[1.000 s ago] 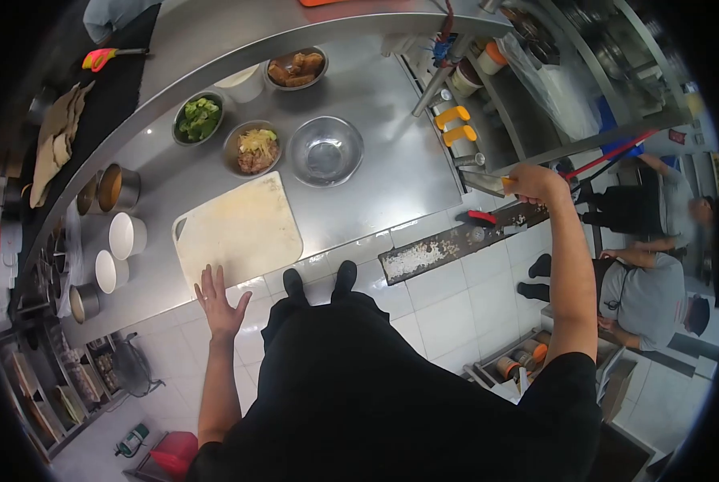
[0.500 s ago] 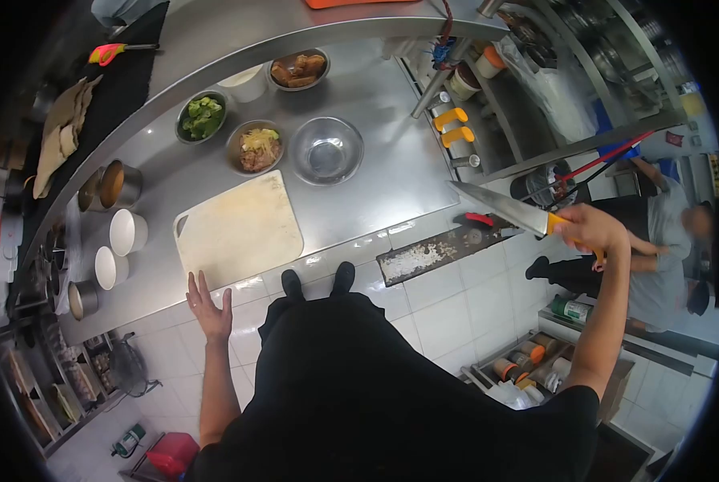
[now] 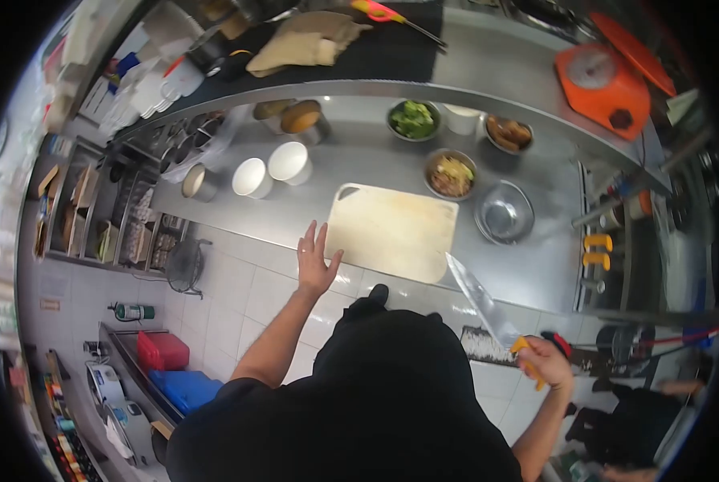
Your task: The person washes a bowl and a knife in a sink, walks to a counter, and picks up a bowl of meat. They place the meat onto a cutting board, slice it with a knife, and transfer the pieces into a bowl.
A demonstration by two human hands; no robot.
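Note:
My right hand point(image 3: 549, 361) grips the yellow handle of a large kitchen knife point(image 3: 484, 304). The blade points up and left, its tip close to the lower right corner of a white cutting board point(image 3: 391, 229). My left hand point(image 3: 317, 261) is held open with fingers apart, near the board's left edge, holding nothing. Right of the board stands a steel bowl point(image 3: 504, 212) with no food visible inside. Behind the board is a bowl of shredded yellow and brown food point(image 3: 451, 174). Farther back are a bowl of green leafy vegetables point(image 3: 413, 120) and a bowl of brown pieces point(image 3: 509, 133).
Two white tubs point(image 3: 289, 163) and several metal pots point(image 3: 303, 122) stand on the left of the steel counter point(image 3: 239, 218). An orange scale point(image 3: 604, 87) sits on the raised shelf. Yellow-handled tools point(image 3: 597, 251) hang at the right end. Another person point(image 3: 628, 422) is at lower right.
The view has swung left, so the counter appears farther right. My right hand has brought the knife closer to the board, its tip now near the corner. The left hand remains open.

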